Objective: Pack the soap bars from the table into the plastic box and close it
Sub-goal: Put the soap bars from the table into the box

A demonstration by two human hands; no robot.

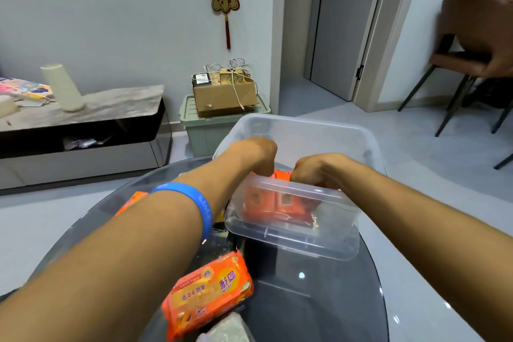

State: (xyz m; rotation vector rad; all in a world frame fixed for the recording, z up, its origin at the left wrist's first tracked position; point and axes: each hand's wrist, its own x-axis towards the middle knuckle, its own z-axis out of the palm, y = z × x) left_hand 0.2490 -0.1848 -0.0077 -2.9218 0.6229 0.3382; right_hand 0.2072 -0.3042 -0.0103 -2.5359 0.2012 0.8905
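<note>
A clear plastic box [294, 241] stands on a round dark glass table [319, 300]. Its clear lid [302, 130] stands tilted up behind it. Several orange soap bars [277, 203] lie inside the box. My left hand [256, 154] and my right hand [316, 169] both reach over the box's far side. Their fingers curl down on an orange soap bar [281, 174] between them, and the fingertips are hidden. One orange soap bar [208, 290] lies on the table near me. Another soap bar [131, 200] peeks out beyond my left forearm.
A grey block [226, 327] sits at the table's near edge. Beyond the table a green bin [205, 130] carries a cardboard box [222, 94]. A low cabinet [83, 130] runs along the left wall. A brown chair [472, 50] stands at the right.
</note>
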